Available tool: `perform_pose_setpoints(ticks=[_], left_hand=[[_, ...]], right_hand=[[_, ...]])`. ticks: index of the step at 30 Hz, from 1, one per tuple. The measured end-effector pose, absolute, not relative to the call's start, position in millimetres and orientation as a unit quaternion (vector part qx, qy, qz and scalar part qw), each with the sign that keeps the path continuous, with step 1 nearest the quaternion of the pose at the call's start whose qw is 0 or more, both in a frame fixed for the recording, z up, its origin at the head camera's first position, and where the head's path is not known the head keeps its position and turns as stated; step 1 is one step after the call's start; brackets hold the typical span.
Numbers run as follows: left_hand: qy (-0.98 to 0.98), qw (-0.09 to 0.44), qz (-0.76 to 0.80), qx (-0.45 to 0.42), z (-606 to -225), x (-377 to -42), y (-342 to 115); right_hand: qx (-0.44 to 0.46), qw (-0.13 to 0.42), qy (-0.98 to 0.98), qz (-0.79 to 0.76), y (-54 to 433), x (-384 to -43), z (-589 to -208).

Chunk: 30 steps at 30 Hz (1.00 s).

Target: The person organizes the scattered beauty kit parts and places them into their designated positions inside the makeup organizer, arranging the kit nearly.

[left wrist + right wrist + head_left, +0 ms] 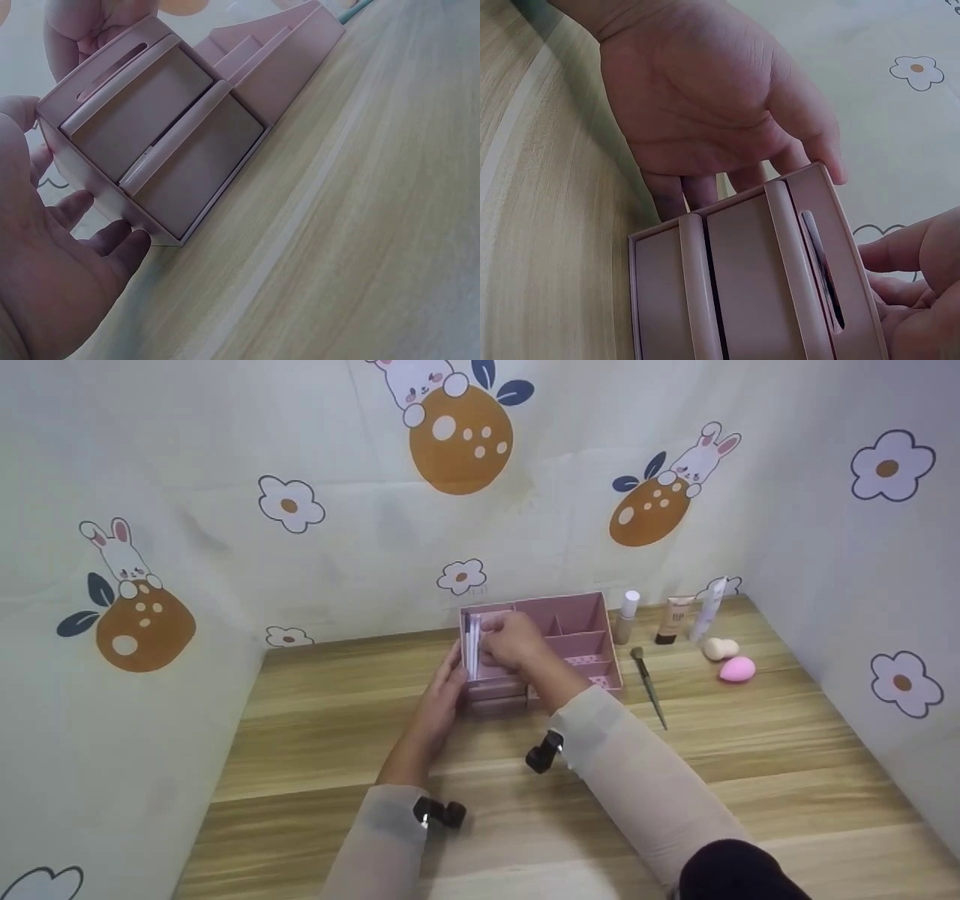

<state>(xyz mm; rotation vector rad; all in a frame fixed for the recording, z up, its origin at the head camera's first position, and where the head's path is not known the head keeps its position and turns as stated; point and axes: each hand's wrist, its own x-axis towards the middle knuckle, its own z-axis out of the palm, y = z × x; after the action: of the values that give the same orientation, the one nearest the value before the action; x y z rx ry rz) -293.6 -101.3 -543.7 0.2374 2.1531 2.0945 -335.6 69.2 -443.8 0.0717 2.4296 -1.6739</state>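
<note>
A pink desk organizer (574, 619) with open compartments on top and two front drawers (199, 161) stands on the wooden table. My left hand (448, 679) rests against its left side; in the left wrist view the fingers (71, 210) are extended along the side wall. My right hand (514, 639) reaches over the front into the top left compartment, its fingers bent. Slim white sticks (472, 649) stand upright there, right beside those fingers. I cannot tell whether the right fingers hold anything. The right wrist view has the right hand (919, 281) above the slotted front panel (829, 247).
To the organizer's right stand a white-capped bottle (627, 619), a beige tube (673, 620) and a white tube (709, 611). A makeup brush (649, 688), a beige sponge (720, 649) and a pink sponge (738, 669) lie nearby. Patterned cloth (360, 562) hangs behind.
</note>
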Motion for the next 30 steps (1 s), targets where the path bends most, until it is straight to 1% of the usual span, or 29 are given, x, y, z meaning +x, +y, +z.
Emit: perform_pose_setpoints(ticks=[5, 9, 19, 30], left_hand=[[0.717, 0.063, 0.690, 0.076, -543, -293, -102], [0.716, 0.067, 0.691, 0.074, -542, -292, -102], [0.714, 0.079, 0.693, 0.063, -541, -292, -100], [0.719, 0.076, 0.688, 0.059, -543, -292, -102]], right_hand=[[0.040, 0.110, 0.746, -0.656, 75, -334, -445], [0.043, 0.111, 0.719, -0.685, 79, -333, -446], [0.016, 0.072, 0.674, -0.735, 89, -320, -448], [0.023, 0.044, 0.658, -0.752, 128, -301, -451]])
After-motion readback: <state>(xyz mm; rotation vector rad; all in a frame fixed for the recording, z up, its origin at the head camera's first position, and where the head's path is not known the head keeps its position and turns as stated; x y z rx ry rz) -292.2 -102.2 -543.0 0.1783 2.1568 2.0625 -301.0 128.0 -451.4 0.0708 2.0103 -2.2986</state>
